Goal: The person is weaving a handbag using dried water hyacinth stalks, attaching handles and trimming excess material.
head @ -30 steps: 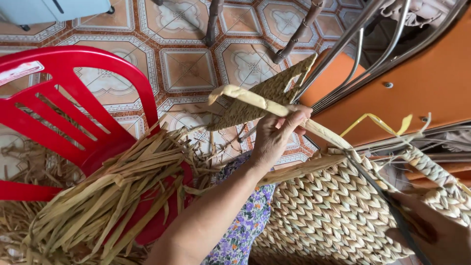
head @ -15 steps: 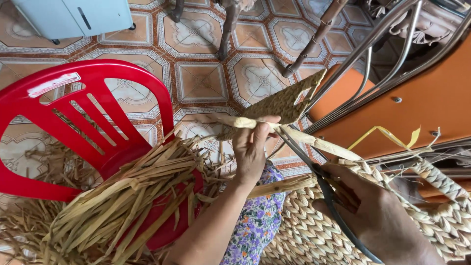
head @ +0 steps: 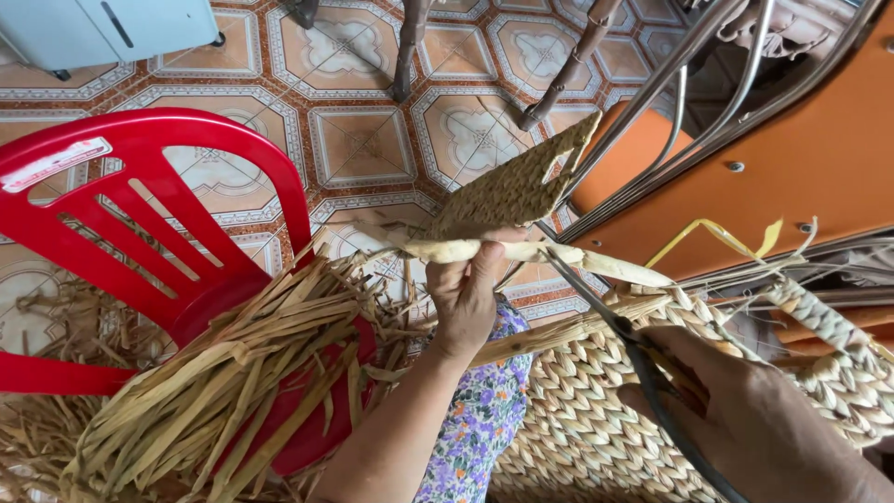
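Left hand (head: 466,298) pinches a pale dried-leaf strand (head: 521,251); right hand (head: 745,419) grips dark metal scissors (head: 643,359), whose blades, near those fingers, might nick them.

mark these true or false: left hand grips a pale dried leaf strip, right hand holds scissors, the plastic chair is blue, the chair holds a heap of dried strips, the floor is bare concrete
1. The left hand grips a pale dried leaf strip. True.
2. The right hand holds scissors. True; the blades point up at the strip.
3. The plastic chair is blue. False: it is red.
4. The chair holds a heap of dried strips. True.
5. The floor is bare concrete. False: it is laid with patterned tiles.
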